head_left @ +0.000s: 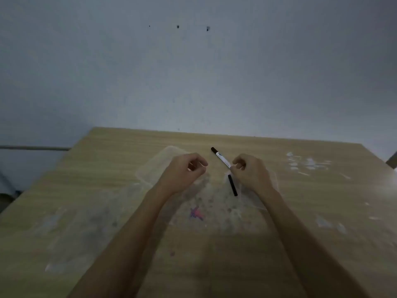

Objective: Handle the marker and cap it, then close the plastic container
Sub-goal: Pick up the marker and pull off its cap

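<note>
My right hand (250,173) pinches the near end of a white marker (222,159), whose dark far end points up and to the left. A slim black cap (232,185) lies on the table just below the marker's held end, beside my right hand. My left hand (184,172) hovers a short way left of the marker with its fingers curled in and nothing visible in them. A clear plastic container piece (153,166) lies flat under and left of my left hand. More clear plastic (274,179) shows beneath my right hand; its shape is hard to make out.
The wooden table (107,190) meets a plain grey wall at its far edge. Ink scribbles (196,212) and smudges mark the middle of the table, and white scuffs (307,163) show at the right. The table's left edge drops off near a dark rail (34,148).
</note>
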